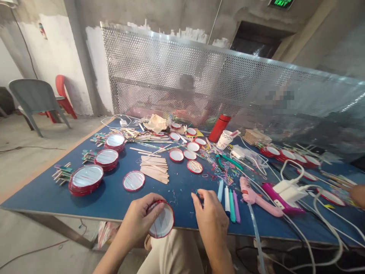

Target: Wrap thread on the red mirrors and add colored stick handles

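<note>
My left hand is closed on the edge of a round red-rimmed disc with a pale, shiny face, its thumb on top, just off the table's front edge. My right hand rests low over the blue table, fingers curled and thumb near the index fingertip; anything between them is too small to name. Beside it lie several coloured sticks like pens or crayons. Another red-rimmed disc lies flat beyond my left hand, close to a pile of flat wooden craft sticks.
Stacked discs with sticks line the left side. To the right are a pink glue gun, a magenta power strip and white cables. Green-handled pliers, a paper cup and a red bottle stand or lie behind. Another person's hand shows at right.
</note>
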A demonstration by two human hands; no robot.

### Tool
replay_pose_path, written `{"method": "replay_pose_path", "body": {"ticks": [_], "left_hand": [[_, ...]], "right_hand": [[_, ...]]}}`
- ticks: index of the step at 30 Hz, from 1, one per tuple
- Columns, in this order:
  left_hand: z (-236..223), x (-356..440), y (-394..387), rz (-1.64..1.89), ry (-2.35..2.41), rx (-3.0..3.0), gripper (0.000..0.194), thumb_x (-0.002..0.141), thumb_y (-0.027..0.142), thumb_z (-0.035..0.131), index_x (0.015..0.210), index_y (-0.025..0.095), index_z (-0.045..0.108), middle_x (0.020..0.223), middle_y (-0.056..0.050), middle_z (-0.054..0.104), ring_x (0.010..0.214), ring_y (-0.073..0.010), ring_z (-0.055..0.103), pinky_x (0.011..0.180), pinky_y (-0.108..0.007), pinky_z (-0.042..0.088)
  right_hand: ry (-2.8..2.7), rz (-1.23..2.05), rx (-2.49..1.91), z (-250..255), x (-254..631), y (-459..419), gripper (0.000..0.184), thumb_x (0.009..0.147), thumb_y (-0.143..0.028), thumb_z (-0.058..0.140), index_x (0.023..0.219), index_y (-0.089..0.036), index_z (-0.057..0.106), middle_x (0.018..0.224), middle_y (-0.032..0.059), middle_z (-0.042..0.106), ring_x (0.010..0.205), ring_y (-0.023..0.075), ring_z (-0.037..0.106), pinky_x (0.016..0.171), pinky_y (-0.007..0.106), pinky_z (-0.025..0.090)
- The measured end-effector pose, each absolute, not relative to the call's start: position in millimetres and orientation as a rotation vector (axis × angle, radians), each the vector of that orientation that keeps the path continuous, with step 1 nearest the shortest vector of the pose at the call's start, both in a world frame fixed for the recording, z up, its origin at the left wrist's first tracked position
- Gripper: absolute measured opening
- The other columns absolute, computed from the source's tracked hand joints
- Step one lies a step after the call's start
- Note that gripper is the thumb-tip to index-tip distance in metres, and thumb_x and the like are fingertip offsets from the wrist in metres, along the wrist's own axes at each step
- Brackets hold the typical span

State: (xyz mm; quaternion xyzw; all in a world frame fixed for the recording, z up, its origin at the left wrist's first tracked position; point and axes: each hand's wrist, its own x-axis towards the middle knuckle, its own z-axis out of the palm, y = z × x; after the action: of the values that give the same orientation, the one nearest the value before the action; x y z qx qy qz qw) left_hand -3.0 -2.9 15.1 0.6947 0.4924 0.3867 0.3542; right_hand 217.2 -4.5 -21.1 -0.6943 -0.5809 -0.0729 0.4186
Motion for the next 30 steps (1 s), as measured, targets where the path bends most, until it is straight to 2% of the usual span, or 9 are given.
{"method": "replay_pose_path", "body": {"ticks": [6, 11, 13, 16, 19, 21, 23, 26, 30], "left_hand": [[15, 0, -5, 0.991, 1.287, 1.807, 0.019, 0.092, 0.029, 0.059, 0.09, 0.022, 0.077, 0.082, 0.0, 0.082, 0.074, -0.0179, 0.075, 0.068, -0.021, 0.053], [16, 0, -6, 1.001, 1.241, 1.77, 0.023, 0.094, 0.032, 0.058, 0.085, 0.02, 0.075, 0.079, -0.002, 0.081, 0.073, -0.0184, 0.074, 0.067, -0.022, 0.051], [17, -1, -6, 0.994, 1.213, 1.74, 0.024, 0.093, 0.033, 0.059, 0.081, 0.019, 0.075, 0.076, -0.003, 0.079, 0.071, -0.0187, 0.072, 0.066, -0.022, 0.05], [18, -5, -6, 0.958, 1.151, 1.664, 0.023, 0.09, 0.034, 0.064, 0.079, 0.017, 0.074, 0.075, -0.003, 0.077, 0.071, -0.0179, 0.068, 0.067, -0.022, 0.047], [17, -11, -6, 0.892, 1.064, 1.501, 0.025, 0.088, 0.038, 0.068, 0.092, 0.015, 0.075, 0.078, -0.003, 0.074, 0.069, -0.0159, 0.062, 0.062, -0.022, 0.044], [17, -14, -5, 0.863, 1.018, 1.412, 0.034, 0.086, 0.042, 0.071, 0.105, 0.013, 0.075, 0.079, -0.003, 0.073, 0.067, -0.0149, 0.058, 0.06, -0.022, 0.042], [17, -14, -4, 0.857, 0.991, 1.376, 0.038, 0.085, 0.043, 0.072, 0.107, 0.013, 0.074, 0.081, -0.003, 0.072, 0.068, -0.0148, 0.057, 0.06, -0.022, 0.041], [19, -11, -3, 0.879, 1.024, 1.37, 0.032, 0.085, 0.044, 0.07, 0.09, 0.012, 0.072, 0.076, -0.002, 0.067, 0.067, -0.0138, 0.053, 0.059, -0.022, 0.039], [23, -9, -2, 0.89, 1.078, 1.386, 0.034, 0.086, 0.047, 0.065, 0.077, 0.014, 0.066, 0.066, 0.002, 0.058, 0.06, -0.0122, 0.047, 0.054, -0.021, 0.034]], "right_hand": [[-1.394, -0.074, -1.794, -26, 217, 2, 0.056, 0.102, -0.058, 0.036, 0.068, -0.024, 0.064, 0.076, 0.0088, 0.065, 0.062, 0.0203, 0.055, 0.053, 0.031, 0.03], [-1.327, 0.095, -1.651, -18, 215, -6, 0.056, 0.098, -0.066, 0.038, 0.074, -0.023, 0.065, 0.074, 0.0071, 0.066, 0.066, 0.0203, 0.06, 0.058, 0.03, 0.044], [-1.239, 0.348, -1.554, -14, 206, -14, 0.054, 0.095, -0.069, 0.047, 0.078, -0.021, 0.066, 0.065, 0.0022, 0.061, 0.058, 0.0174, 0.057, 0.053, 0.027, 0.045], [-0.96, 0.878, -1.331, -8, 184, -27, 0.052, 0.081, -0.07, 0.07, 0.08, -0.018, 0.067, 0.059, -0.0034, 0.053, 0.051, 0.0123, 0.048, 0.047, 0.022, 0.04], [-0.845, 1.087, -1.197, -4, 164, -35, 0.051, 0.073, -0.067, 0.08, 0.078, -0.018, 0.068, 0.059, -0.0041, 0.052, 0.054, 0.0104, 0.046, 0.049, 0.019, 0.04], [-0.859, 1.132, -1.16, -6, 155, -37, 0.048, 0.074, -0.064, 0.081, 0.077, -0.018, 0.068, 0.057, -0.0048, 0.05, 0.053, 0.0101, 0.044, 0.048, 0.019, 0.038], [-0.894, 1.163, -1.14, -10, 150, -37, 0.045, 0.078, -0.063, 0.079, 0.077, -0.019, 0.069, 0.059, -0.0039, 0.052, 0.053, 0.011, 0.046, 0.048, 0.02, 0.041], [-1.004, 1.073, -1.157, -16, 148, -35, 0.039, 0.085, -0.058, 0.073, 0.079, -0.02, 0.071, 0.066, -0.0007, 0.06, 0.056, 0.0136, 0.053, 0.05, 0.022, 0.045], [-1.218, 0.728, -1.167, -14, 147, -34, 0.026, 0.094, -0.043, 0.066, 0.081, -0.022, 0.072, 0.074, 0.0008, 0.067, 0.066, 0.0154, 0.062, 0.059, 0.022, 0.051]]}}
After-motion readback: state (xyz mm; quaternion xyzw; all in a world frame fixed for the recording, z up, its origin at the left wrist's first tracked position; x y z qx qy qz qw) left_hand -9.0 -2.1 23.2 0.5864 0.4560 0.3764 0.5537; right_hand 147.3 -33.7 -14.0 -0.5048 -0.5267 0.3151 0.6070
